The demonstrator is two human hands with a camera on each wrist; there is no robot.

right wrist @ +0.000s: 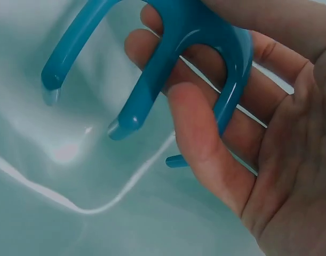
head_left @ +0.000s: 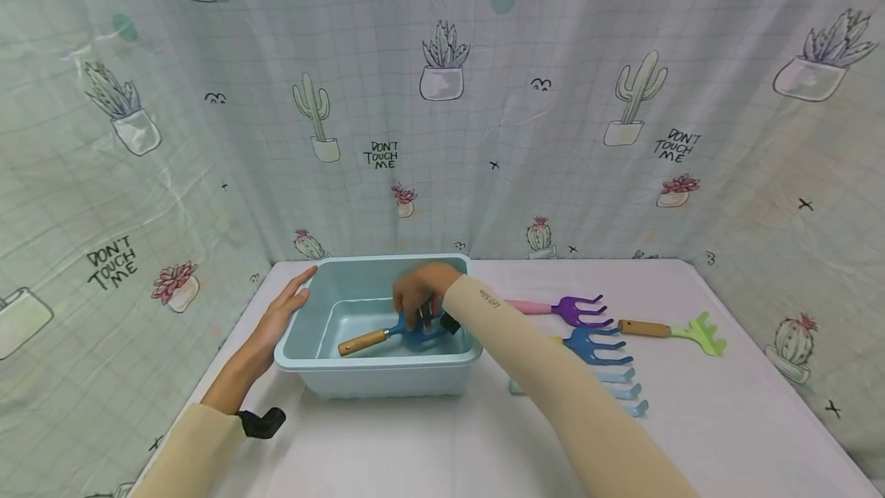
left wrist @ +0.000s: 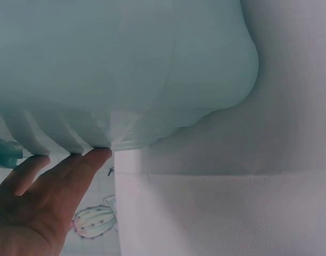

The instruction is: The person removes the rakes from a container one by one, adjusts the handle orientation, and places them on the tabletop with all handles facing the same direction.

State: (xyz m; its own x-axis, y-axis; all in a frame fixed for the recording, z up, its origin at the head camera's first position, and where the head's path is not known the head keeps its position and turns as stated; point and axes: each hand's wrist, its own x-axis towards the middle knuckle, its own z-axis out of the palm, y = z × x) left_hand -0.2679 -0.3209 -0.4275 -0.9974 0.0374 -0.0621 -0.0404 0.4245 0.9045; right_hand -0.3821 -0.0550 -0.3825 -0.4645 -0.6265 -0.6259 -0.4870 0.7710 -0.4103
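Note:
A light blue plastic tub [head_left: 373, 364] stands on the white table. My left hand [head_left: 280, 317] lies along the tub's left side with its fingers straight; in the left wrist view the fingertips [left wrist: 101, 154] touch the tub wall. Inside the tub, my right hand [head_left: 420, 292] grips a blue hand rake [head_left: 364, 342] with a wooden handle by its tined head. The handle points to the left, low in the tub. In the right wrist view, the thumb [right wrist: 197, 128] crosses over the blue tines [right wrist: 144, 90] and the other fingers lie behind them.
Right of the tub lie a purple rake [head_left: 579, 311] with a pink handle, a blue rake [head_left: 596, 346], a pale blue rake [head_left: 625, 392] partly under the right sleeve, and a green rake [head_left: 701, 334] with a wooden handle. A patterned curtain [head_left: 498, 198] hangs around the table.

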